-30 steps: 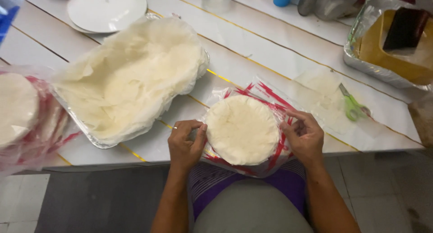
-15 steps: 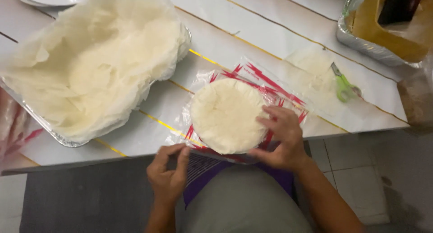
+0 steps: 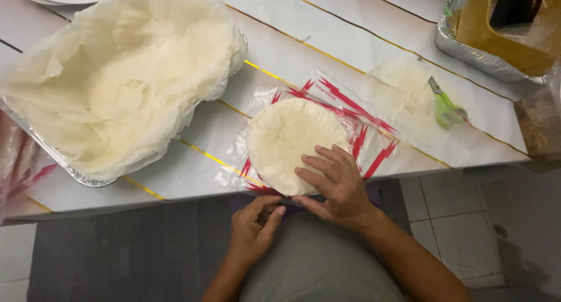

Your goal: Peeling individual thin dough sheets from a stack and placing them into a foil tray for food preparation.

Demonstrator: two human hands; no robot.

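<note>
Looking down, we see our left hand [image 3: 252, 233] at 6 o'clock, below the surface [image 3: 327, 50] edge, its thumb and fingers pinching the near rim of a clear plastic bag with red stripes [image 3: 327, 132]. Just beside it at 5 o'clock, our right hand [image 3: 333, 185] lies spread, fingers flat on a stack of round flatbreads [image 3: 286, 135] inside that bag, which sits at the near edge of the surface. At 9 o'clock another red-striped bag [image 3: 20, 161] shows only in part. At 10 o'clock a foil tray of pale thin sheets [image 3: 117, 80] stands well apart. At 2 o'clock green-handled scissors [image 3: 445, 106] rest on a clear wrapper [image 3: 403, 91]. Farther, at 1 o'clock, a second foil tray [image 3: 467, 47] holds something yellow-brown.
</note>
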